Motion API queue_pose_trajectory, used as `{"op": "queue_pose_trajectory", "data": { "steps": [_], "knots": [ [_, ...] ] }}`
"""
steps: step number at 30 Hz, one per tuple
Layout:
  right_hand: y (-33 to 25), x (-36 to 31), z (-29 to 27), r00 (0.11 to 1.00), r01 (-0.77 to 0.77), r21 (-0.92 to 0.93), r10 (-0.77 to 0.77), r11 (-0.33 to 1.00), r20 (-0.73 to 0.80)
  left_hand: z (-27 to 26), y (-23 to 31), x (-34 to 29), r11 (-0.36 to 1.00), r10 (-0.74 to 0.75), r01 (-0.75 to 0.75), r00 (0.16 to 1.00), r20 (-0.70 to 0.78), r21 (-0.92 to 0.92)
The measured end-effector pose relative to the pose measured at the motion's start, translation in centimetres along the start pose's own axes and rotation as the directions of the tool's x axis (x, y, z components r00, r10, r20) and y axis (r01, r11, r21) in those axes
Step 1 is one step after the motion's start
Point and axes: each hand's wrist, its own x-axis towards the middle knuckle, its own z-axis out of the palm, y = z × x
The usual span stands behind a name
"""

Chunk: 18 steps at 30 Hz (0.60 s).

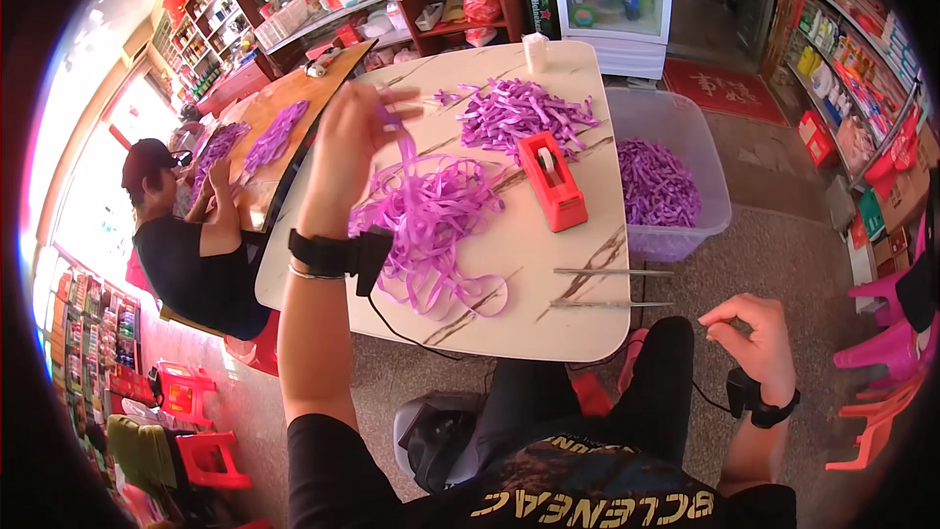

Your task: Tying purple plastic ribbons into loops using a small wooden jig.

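My left hand (352, 132) is raised over the left part of the table, its fingers closed on a strand of purple ribbon (406, 149). That strand runs down into a loose, tangled heap of purple ribbon (431, 220) on the tabletop. To the right of my thigh, off the table's edge, my right hand (756, 338) hangs with its fingers curled in; I see nothing in it. Beyond the heap lies a pile of short folded purple ribbon pieces (524, 118). A red tape dispenser (553, 184) stands beside both piles.
Two thin metal rods (612, 289) lie at the table's (587, 333) near right edge. A clear plastic bin (676, 235) of purple pieces stands right of it. A white cup (535, 53) is at the far edge. At left, a seated person (191, 235) handles purple ribbon.
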Motion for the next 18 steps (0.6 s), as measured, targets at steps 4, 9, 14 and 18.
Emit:
{"op": "queue_pose_trajectory", "data": {
  "steps": [4, 9, 14, 18],
  "knots": [
    [0.6, 0.3, 0.0, 0.998, -0.058, 0.097, 0.054, 0.994, 0.037, 4.5, 4.8, -0.9, 0.999, -0.034, 0.040, 0.959, 0.283, -0.014],
    [-1.4, 2.8, 1.8, 0.991, 0.132, 0.449, -0.113, 0.883, -0.070, 13.1, 5.3, -5.2, 0.916, -0.354, 0.358, 0.505, 0.787, 0.182],
    [-4.1, 3.8, 2.1, 0.986, 0.150, 0.583, -0.163, 0.798, -0.031, 17.2, 3.4, -6.9, 0.864, -0.255, 0.500, 0.337, 0.907, 0.057],
    [-4.5, 2.2, 0.1, 0.981, -0.150, 0.643, 0.034, 0.751, 0.190, 18.9, 1.9, -7.3, 0.890, -0.164, 0.456, 0.330, 0.930, -0.005]
  ]
}}
